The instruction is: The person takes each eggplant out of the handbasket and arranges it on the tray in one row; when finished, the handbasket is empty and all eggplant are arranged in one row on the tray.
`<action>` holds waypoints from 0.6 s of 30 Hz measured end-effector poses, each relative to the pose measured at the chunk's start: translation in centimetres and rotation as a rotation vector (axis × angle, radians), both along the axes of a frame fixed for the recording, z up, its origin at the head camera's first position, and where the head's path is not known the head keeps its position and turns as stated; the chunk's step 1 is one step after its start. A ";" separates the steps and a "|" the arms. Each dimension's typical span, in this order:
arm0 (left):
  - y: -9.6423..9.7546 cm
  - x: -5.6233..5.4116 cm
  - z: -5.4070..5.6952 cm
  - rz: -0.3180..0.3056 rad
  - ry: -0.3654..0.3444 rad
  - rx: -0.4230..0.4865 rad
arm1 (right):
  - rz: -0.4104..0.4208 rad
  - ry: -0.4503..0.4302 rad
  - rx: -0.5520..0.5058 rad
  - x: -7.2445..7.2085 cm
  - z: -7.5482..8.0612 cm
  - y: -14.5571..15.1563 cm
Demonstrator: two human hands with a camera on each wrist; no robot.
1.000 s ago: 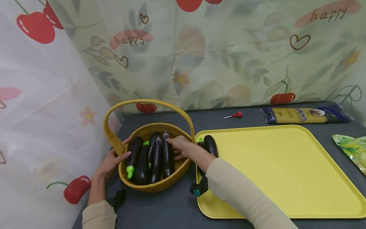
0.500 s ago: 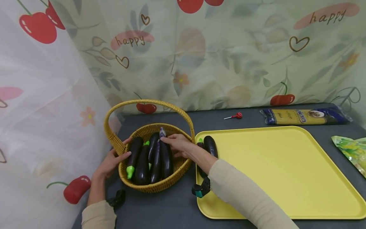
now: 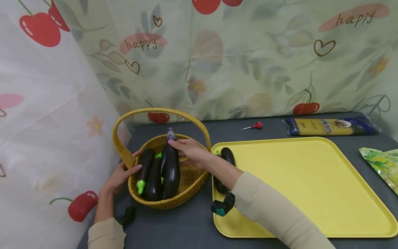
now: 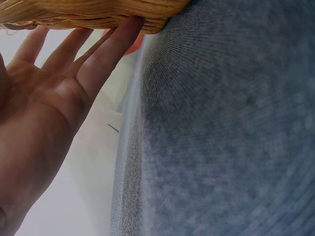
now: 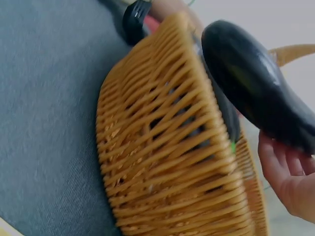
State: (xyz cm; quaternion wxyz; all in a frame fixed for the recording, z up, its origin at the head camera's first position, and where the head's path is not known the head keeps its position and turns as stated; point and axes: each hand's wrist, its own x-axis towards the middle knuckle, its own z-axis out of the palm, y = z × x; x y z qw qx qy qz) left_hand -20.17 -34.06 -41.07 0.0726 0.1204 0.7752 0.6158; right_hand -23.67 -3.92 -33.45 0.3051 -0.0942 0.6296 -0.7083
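My right hand (image 3: pixel 194 153) grips a dark, glossy eggplant (image 3: pixel 172 171) near its purple cap. In the right wrist view the held eggplant (image 5: pixel 253 81) is raised above the rim of the wicker basket (image 5: pixel 167 132), fingers underneath it. On the basket's left side, my left hand (image 3: pixel 119 177) holds the rim, thumb inside and fingers against the outer wall. Several more eggplants lie in the basket, among them one with a bright green cap (image 3: pixel 146 166) beside the left thumb. Part of another is hidden behind the held one.
A yellow tray (image 3: pixel 298 186) lies right of the basket, with eggplants (image 3: pixel 228 156) along its left edge, partly behind the right forearm. Farther back are a red lollipop (image 3: pixel 258 125) and a pasta packet (image 3: pixel 331 127). A green-yellow bag (image 3: pixel 380 167) lies at the far right.
My right hand has lifted the eggplant from the basket's right side and moved it left and up, baring the weave there. The left hand has stayed on the rim.
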 end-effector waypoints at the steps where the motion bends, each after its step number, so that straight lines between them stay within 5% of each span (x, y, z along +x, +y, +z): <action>1: 0.0 0.0 0.0 0.000 0.002 0.001 | 0.023 0.001 -0.014 0.2 0.3 0.1; 9: 0.2 0.0 0.1 0.002 -0.004 -0.012 | 0.203 -0.017 -0.109 1.6 1.8 2.3; 18: 0.2 0.1 0.1 0.004 0.004 -0.015 | 0.422 -0.022 -0.054 2.9 2.6 6.3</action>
